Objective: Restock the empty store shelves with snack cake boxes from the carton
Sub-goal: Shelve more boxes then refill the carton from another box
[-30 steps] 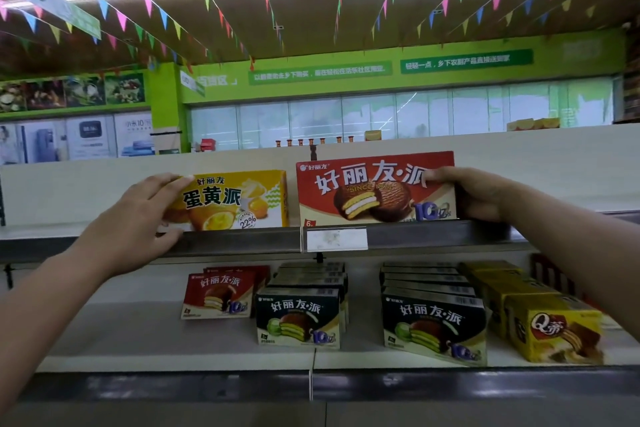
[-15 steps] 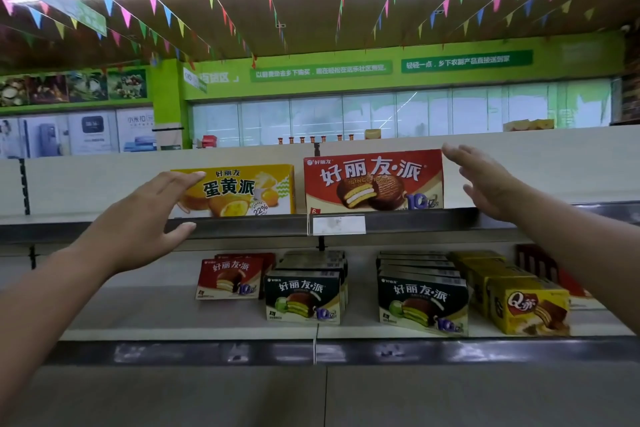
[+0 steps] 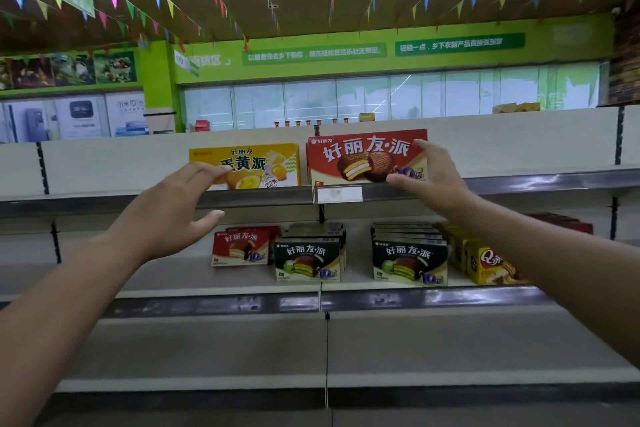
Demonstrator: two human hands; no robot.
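Observation:
A yellow egg-yolk cake box (image 3: pixel 258 163) and a red chocolate pie box (image 3: pixel 363 156) stand upright side by side on the top shelf (image 3: pixel 104 201). My left hand (image 3: pixel 169 211) hovers in front of the yellow box's left end, fingers spread, holding nothing. In front of the red box's right end is my right hand (image 3: pixel 429 177), also spread and empty. On the middle shelf (image 3: pixel 156 274) sit a small red box (image 3: pixel 240 248), two stacks of dark green boxes (image 3: pixel 308 258) (image 3: pixel 408 260) and yellow Q boxes (image 3: pixel 485 263). No carton is in view.
The bottom shelf (image 3: pixel 207 350) shows bare board. A white price tag (image 3: pixel 339 193) hangs on the top shelf's rail between the two boxes. Dark red boxes (image 3: pixel 568 224) lie at the middle shelf's far right. Flag strings hang from the ceiling.
Both hands let go of the two top-shelf boxes and drew back, fingers spread. The view has pulled back and tilted down, bringing the bottom shelf into sight.

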